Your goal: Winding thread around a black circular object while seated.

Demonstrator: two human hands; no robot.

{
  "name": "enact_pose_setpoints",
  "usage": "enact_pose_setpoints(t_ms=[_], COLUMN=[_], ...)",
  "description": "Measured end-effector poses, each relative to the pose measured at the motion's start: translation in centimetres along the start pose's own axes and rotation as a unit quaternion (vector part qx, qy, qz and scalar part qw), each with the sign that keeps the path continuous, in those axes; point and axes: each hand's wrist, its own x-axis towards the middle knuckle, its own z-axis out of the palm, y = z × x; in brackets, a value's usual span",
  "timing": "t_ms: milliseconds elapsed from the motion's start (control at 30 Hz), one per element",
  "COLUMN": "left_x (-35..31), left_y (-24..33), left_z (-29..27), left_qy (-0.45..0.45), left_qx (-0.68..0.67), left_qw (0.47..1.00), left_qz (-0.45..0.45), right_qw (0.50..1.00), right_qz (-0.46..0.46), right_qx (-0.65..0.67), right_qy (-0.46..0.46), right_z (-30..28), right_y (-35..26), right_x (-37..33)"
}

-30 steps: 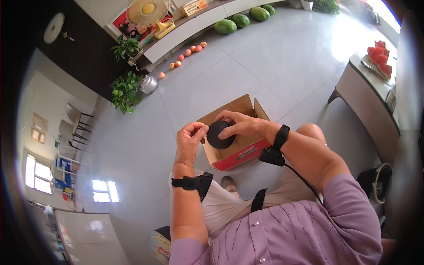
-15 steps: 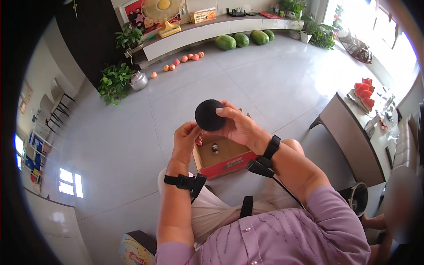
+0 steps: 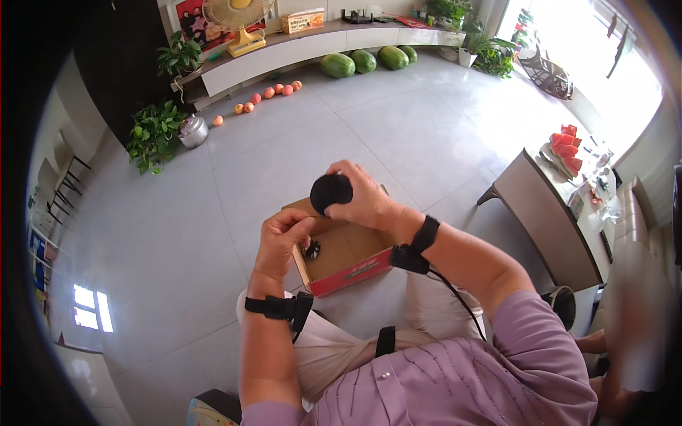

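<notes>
In my right hand (image 3: 366, 199) is a round, matt black ball (image 3: 331, 194) that looks like wound yarn, held above the open cardboard box between thumb and fingers. Just left of it and lower, my left hand (image 3: 283, 238) is closed in a pinch. A thin dark strand seems to run from those fingertips toward the ball; it is too fine to be sure. Below both hands stands the cardboard box (image 3: 355, 278), red on its near side and brown inside. A small black-and-white thing (image 3: 312, 248) lies in its left part, partly hidden by my left hand.
Peaches (image 3: 269, 93), a metal kettle (image 3: 193, 132) and green melons (image 3: 337, 65) sit on the floor by the low cabinet (image 3: 284, 60). To the right is a table (image 3: 529, 213) with cut watermelon (image 3: 565, 147). A person (image 3: 593, 342) is at the lower right.
My hands have moved apart a little, with the right hand turned over the ball's right side. The view has shifted, so the room appears further left.
</notes>
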Motion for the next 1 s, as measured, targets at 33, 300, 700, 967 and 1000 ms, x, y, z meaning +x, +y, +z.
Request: enact_pose_setpoints(t_ms=[33, 300, 700, 967, 1000], left_x=[0.2, 2.0, 3.0, 1.1, 0.5], left_y=[-0.1, -1.3, -3.0, -2.1, -1.8], left_z=[-0.6, -2.2, -1.1, -0.3, -0.2], left_qy=[-0.003, 0.019, -0.039, -0.071, -0.086], left_qx=[-0.003, 0.040, 0.078, 0.162, 0.163], left_qw=[1.000, 0.999, 0.992, 0.977, 0.978], left_qz=[-0.002, -0.011, -0.093, -0.118, -0.102], right_qw=[1.000, 0.874, 0.706, 0.813, 0.837], right_qz=[0.003, 0.169, 0.210, 0.228, 0.238], right_qx=[-0.003, 0.378, 0.661, 0.535, 0.491], right_qy=[0.001, -0.255, -0.143, 0.033, 0.038], right_z=[0.3, 0.5, -0.3, 0.1, 0.3], right_y=[0.2, 1.0, -0.6, 0.7, 0.7], right_x=[-0.2, -1.0, -1.7, -1.5, -1.4])
